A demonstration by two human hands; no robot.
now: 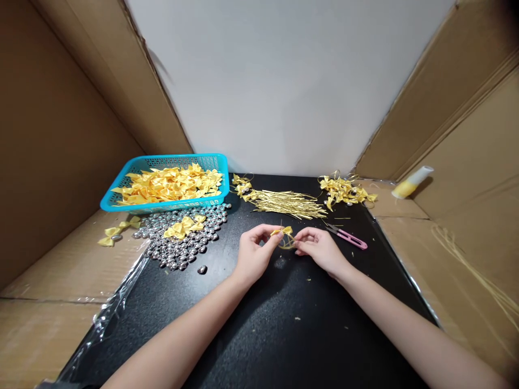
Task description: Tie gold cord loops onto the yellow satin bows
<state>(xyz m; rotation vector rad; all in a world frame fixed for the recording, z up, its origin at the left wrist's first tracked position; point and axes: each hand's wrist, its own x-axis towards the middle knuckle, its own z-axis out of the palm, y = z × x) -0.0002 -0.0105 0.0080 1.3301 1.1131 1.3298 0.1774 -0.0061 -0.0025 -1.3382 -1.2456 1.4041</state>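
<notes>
1. Brown cardboard walls (60, 135) stand to the left and right of the work space, with a plain white wall behind.
2. A black table top (284, 335) fills the middle, and both forearms stretch across it from the near edge.
3. A blue plastic basket (162, 206) sits at the far left of the table, heaped with loose satin bows (170, 183).
4. Just in front of the basket lies a spread of small silver pieces (182, 248), with a few more bows on top of it.
5. A bundle of thin gold ties (287, 202) lies at the far middle of the table.
6. A cluster of tied bows (344, 190) lies at the far right, near the cardboard.
7. The left hand (253, 251) hovers over the table's centre, thumb and forefinger pinched on a yellow bow (283, 232), the other fingers curled.
8. The right hand (320, 249) faces it, close by, its fingertips pinched on a gold strand (287, 243) that loops just under the bow.
9. Pink snips (351, 239) lie on the table just right of the right hand.
10. A white and yellow roll (411, 182) lies tilted on the right-hand cardboard.
11. The yellow bow is the smallest item, held above the table between the two hands, in front of the gold ties.
</notes>
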